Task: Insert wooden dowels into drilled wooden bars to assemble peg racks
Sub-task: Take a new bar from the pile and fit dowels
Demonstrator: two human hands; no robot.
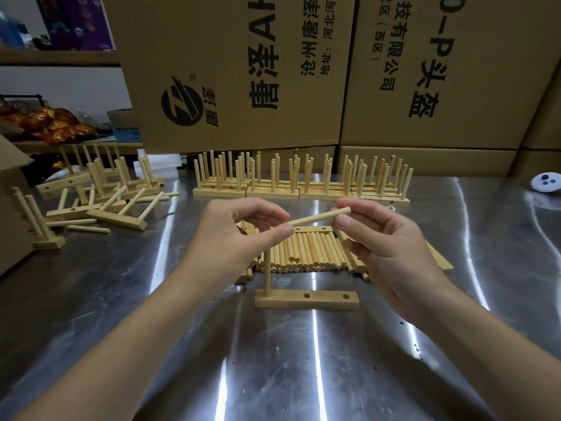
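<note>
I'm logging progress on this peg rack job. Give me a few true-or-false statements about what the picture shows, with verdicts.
1. The left hand and right hand hold one dowel between them. True.
2. The nearest bar has all three holes filled. False: one peg stands in its left hole and the other two holes are empty.
3. A pile of loose dowels lies behind that bar. True.
4. The finished racks at the back lie tipped over. False: they stand in a row with their pegs upright.
5. The table is bare wood. False: it is shiny metal.
</note>
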